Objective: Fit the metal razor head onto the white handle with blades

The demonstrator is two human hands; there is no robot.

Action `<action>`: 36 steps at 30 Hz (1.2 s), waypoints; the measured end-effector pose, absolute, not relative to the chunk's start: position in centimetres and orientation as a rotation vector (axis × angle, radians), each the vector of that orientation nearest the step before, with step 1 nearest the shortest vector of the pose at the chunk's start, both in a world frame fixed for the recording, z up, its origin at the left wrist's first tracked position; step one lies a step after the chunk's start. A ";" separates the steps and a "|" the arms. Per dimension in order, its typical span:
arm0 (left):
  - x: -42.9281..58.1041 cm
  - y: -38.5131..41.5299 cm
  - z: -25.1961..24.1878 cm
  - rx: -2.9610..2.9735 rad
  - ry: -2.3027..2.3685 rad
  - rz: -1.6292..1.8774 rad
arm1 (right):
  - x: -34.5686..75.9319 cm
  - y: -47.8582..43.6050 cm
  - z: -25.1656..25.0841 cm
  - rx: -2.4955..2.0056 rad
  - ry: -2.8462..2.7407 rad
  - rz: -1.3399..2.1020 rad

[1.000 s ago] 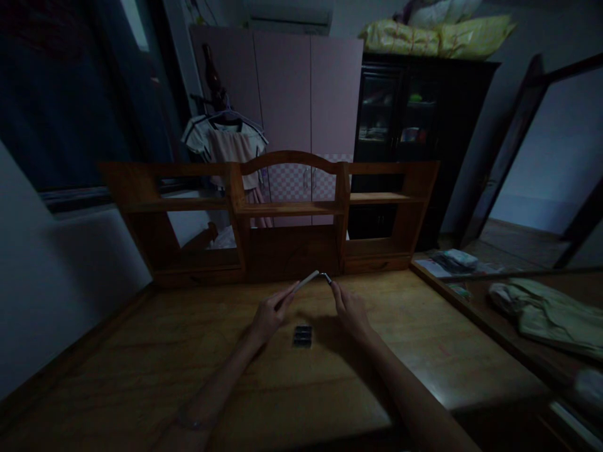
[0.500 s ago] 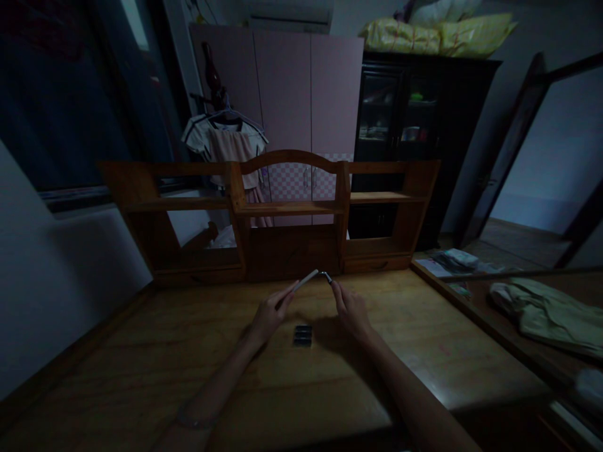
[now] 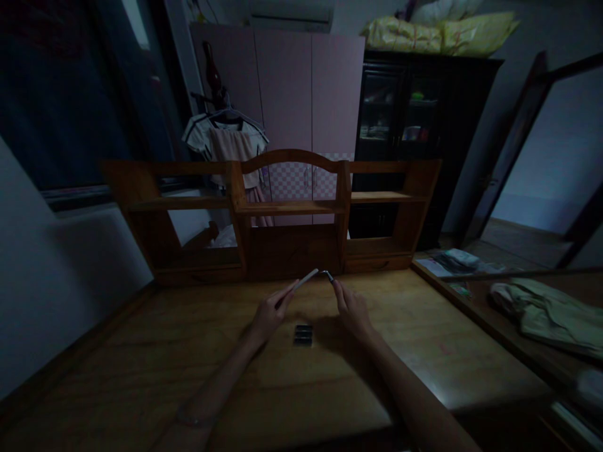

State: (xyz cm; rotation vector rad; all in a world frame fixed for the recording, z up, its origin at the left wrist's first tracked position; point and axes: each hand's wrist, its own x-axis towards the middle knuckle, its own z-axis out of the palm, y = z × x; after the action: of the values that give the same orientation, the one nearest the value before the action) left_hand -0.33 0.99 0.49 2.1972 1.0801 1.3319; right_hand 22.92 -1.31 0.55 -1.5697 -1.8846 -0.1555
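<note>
My left hand (image 3: 271, 315) is closed around the lower end of a thin pale stick (image 3: 307, 279), which slants up to the right. My right hand (image 3: 351, 307) pinches a slim dark piece with a shiny metal tip (image 3: 328, 275); its exact kind is too small to make out. The two tips are close together above the desk, with a small gap between them. Below and between the hands, a small group of dark, bar-shaped pieces (image 3: 303, 335) lies side by side on the wooden desk (image 3: 277, 389).
A wooden shelf unit (image 3: 292, 207) stands along the desk's back edge. To the right, a lower surface holds a pale green cloth (image 3: 541, 314) and a pile of papers and packets (image 3: 456, 258). A wall (image 3: 51, 289) borders the left side.
The metal-tipped piece in my right hand has shifted very slightly to the right, away from the stick's tip. My left hand looks the same.
</note>
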 end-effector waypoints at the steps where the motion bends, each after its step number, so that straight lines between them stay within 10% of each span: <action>1: -0.3 1.0 0.5 2.201 1.071 1.335 | 22.9 -1.3 0.6 -1.569 -1.881 -0.154; 36: -0.3 1.1 0.4 2.105 1.058 1.318 | 23.0 -1.3 0.5 -1.581 -1.886 -0.160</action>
State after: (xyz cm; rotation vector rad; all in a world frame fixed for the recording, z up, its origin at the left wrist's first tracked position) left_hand -0.27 1.12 0.41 2.1052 1.0576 1.3181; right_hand 22.96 -1.33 0.46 -1.5809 -1.8856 -0.1600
